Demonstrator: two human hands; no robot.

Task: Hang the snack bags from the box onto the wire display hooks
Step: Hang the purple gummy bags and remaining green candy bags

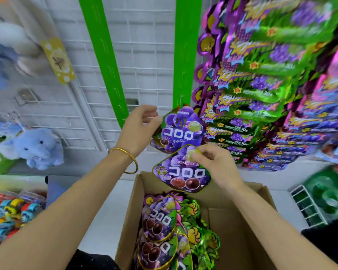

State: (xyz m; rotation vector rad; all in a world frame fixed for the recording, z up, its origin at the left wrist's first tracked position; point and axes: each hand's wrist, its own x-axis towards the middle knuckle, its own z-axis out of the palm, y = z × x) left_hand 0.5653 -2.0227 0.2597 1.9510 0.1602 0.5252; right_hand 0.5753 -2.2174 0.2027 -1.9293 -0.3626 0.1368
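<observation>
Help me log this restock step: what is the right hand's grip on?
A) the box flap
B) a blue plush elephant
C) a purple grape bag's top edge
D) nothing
C: the right hand pinches the top edge of a purple grape bag above the box; the left hand holds the hanging bag.

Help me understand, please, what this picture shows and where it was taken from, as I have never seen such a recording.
No robot here: a person wears a camera on the head, looking down at their own bare hands. The left hand holds the upper grape bag by its edge, under a green strip on the wire grid. The right hand pinches the top of the lower grape bag above the cardboard box, which holds more bags. Other packets hang at right.
</observation>
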